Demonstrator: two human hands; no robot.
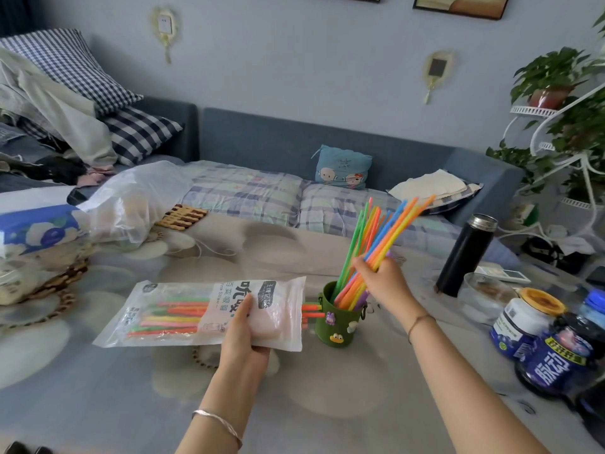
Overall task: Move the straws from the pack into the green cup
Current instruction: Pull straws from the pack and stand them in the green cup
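A clear plastic straw pack (pixel 183 316) with white printing lies flat in the middle of the table, held near its open right end by my left hand (pixel 244 335). Several coloured straws remain inside it, and a few orange tips (pixel 311 311) stick out toward the green cup (pixel 337 322). The cup stands just right of the pack and carries small cartoon stickers. My right hand (pixel 383 280) grips a bundle of coloured straws (pixel 383 231) whose lower ends sit inside the cup. The bundle leans up and to the right.
A black flask (pixel 465 253) stands right of the cup. A glass jar (pixel 487 296) and blue bottles (pixel 550 352) crowd the table's right edge. A white plastic bag (pixel 137 198) and blue-white package (pixel 36 224) sit at the left. A sofa runs behind the table.
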